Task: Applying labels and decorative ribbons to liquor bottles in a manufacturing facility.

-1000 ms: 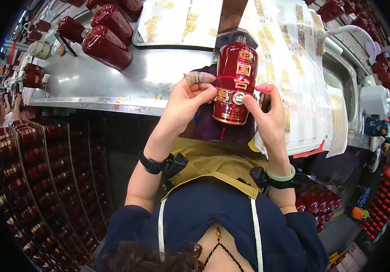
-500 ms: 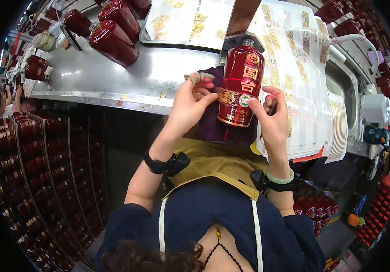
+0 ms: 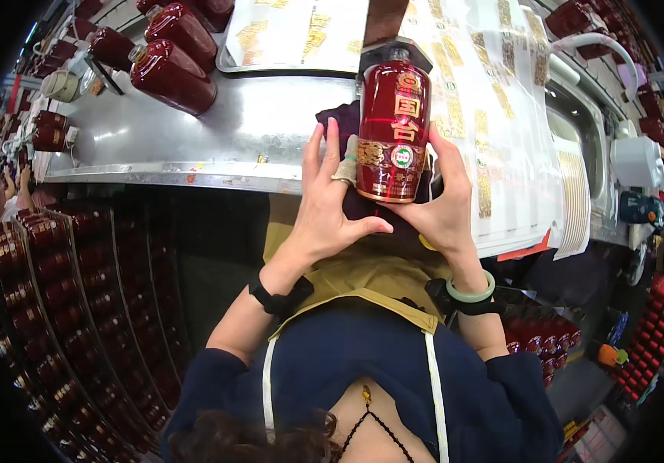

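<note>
A dark red glass bottle [image 3: 392, 171] with gold lettering and a small round green-and-white sticker lies in front of me, its neck pointing away. My right hand [image 3: 447, 202] holds it, fingers along its right side and thumb at its base. On the other side is my left hand [image 3: 318, 212], fingers stretched and thumb spread apart. One of its fingers wears a pale cloth cover [image 3: 347, 163] that is against or very near the glass. Beneath the bottle, a dark purple cloth [image 3: 337, 116] shows at the edges. Thin red light lines cross the bottle.
White sheets with gold stickers [image 3: 494, 177] cover the bench at right. A tray [image 3: 285, 65] with more gold pieces sits at the back. Several red bottles [image 3: 174, 77] stand on the metal bench [image 3: 247, 123] at left. Bottle racks [image 3: 77, 309] fill the lower left.
My fingers have left the round sticker on the bottle's front. My right hand has moved to the bottle's side and base, and my left hand has opened out.
</note>
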Motion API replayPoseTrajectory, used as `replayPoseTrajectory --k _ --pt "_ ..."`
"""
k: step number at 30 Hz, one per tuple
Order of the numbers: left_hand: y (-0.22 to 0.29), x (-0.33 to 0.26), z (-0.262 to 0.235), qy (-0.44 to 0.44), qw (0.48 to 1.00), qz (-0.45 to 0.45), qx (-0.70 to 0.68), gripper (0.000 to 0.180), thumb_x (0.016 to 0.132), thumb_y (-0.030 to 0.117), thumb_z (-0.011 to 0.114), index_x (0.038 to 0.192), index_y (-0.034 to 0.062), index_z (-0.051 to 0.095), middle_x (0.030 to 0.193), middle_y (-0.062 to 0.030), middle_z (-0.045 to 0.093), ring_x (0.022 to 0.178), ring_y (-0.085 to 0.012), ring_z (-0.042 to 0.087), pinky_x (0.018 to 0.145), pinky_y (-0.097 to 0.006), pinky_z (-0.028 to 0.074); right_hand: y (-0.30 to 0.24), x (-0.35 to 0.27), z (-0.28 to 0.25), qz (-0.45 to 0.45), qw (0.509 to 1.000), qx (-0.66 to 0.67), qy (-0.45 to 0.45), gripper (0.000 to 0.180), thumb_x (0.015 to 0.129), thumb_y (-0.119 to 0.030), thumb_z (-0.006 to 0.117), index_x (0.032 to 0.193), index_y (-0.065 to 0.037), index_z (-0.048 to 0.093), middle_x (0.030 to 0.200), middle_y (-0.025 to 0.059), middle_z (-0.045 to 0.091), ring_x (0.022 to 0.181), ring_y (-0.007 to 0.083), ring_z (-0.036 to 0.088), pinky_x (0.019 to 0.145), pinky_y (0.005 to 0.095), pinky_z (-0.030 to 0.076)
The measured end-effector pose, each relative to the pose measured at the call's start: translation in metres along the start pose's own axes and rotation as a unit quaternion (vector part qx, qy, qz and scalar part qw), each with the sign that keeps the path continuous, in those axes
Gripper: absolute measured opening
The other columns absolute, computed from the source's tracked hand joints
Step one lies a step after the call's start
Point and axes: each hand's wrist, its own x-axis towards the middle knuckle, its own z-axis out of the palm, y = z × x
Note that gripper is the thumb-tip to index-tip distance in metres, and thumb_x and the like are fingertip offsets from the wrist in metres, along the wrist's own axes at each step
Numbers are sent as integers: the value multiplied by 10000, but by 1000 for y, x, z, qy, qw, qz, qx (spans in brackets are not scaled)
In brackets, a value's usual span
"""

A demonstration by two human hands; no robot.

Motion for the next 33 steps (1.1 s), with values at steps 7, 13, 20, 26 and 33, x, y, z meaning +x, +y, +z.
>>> replayPoseTrajectory --k 7,13,20,26,33 --pt "2 3 -4 1 994 -21 -107 1065 877 634 711 1603 -39 317 1694 -307 152 1580 -456 115 1257 -527 158 3 2 -12 13 999 32 -11 1038 594 -247 1007 1463 40 517 1227 90 640 868 154 537 768 286 453" --pt "3 26 11 64 962 -16 -266 677 1071 287 576 1610 -25 310 1686 -235 263 1557 -342 270 1248 -431 238 8 -6 2 23 999 35 -2 1028 649 -251 975 1501 22 469 1330 195 615 1244 348 599 1050 428 488" --pt "13 24 13 60 896 -143 -416 717 1035 221 647 1613 -21 299 1657 -207 334 1502 -275 358 1229 -395 277 12 -6 -8 7 998 61 -27 1095 616 -288 986 1527 5 454 1367 182 575 1308 329 543 1093 424 446" --pt "29 13 -3 110 991 70 -2 976 792 476 853 1550 22 437 1648 -278 278 1488 -461 277 1191 -537 280 9 -7 -27 200 923 330 -21 575 967 -258 719 1446 -4 527 1321 109 574 1164 150 541 981 305 433" --pt "23 24 2 118 990 70 35 961 641 161 928 1470 -47 489 1489 -189 529 1365 -384 519 1192 -560 323 -10 3 -16 180 933 305 66 178 1032 -68 608 1173 7 686 997 14 683 904 73 582 830 239 478"
